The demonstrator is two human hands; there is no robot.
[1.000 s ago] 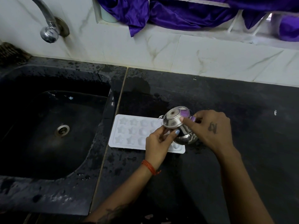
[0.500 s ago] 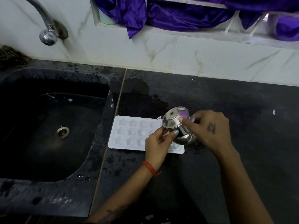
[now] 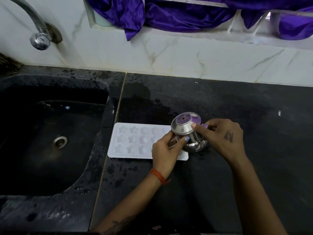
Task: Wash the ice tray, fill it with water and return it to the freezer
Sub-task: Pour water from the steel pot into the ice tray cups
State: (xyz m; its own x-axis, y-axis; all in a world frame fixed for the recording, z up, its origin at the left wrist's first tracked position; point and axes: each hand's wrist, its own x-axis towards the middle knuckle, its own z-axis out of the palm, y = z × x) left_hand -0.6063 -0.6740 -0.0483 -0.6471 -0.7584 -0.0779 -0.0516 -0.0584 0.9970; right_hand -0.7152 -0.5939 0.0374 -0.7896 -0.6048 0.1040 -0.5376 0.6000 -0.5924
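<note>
A white ice tray (image 3: 133, 141) with star and round moulds lies flat on the wet black counter (image 3: 220, 102), just right of the sink. A small steel pot (image 3: 186, 129) is tipped over the tray's right end, its base facing up toward me. My left hand (image 3: 165, 150) grips the pot's lower left side. My right hand (image 3: 220, 138) holds it from the right, with the thumb pressed on its side. Both hands cover the tray's right end.
A black sink (image 3: 50, 141) with a steel drain (image 3: 59, 141) fills the left. A steel tap (image 3: 39, 39) comes out of the white tiled wall above it. Purple cloth (image 3: 169, 12) hangs from the ledge at the back.
The pot has tilted slightly further over the tray's right end. Both hands keep the same grip, and the tray has not moved.
</note>
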